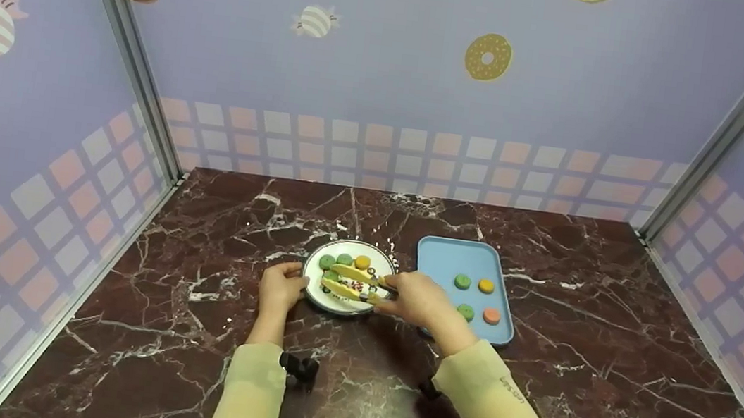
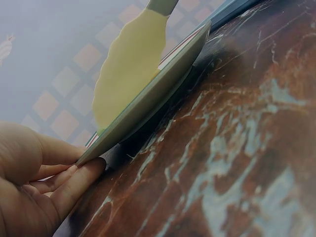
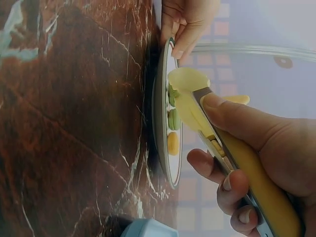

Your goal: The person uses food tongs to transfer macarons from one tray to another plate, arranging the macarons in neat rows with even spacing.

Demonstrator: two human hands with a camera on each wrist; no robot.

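My left hand (image 1: 282,288) pinches the near-left rim of a round white plate (image 1: 314,280), thumb above and fingers below in the left wrist view. My right hand (image 1: 419,298) grips yellow tongs (image 3: 269,197) with metal edges, their broad scalloped yellow heads (image 2: 131,64) low over the plate. Between the heads, a green macaron (image 1: 331,275) partly shows; whether they squeeze it, I cannot tell. Behind it on the plate sit a green macaron (image 1: 326,261), another green macaron (image 1: 344,259) and a yellow macaron (image 1: 363,263).
Right of the plate lies a blue tray (image 1: 459,250) bearing two green macarons, a yellow macaron (image 1: 486,286) and a pink macaron (image 1: 491,316). My right forearm passes over its near-left corner. Patterned walls enclose the dark red marbled table (image 1: 183,356) at the back and both sides.
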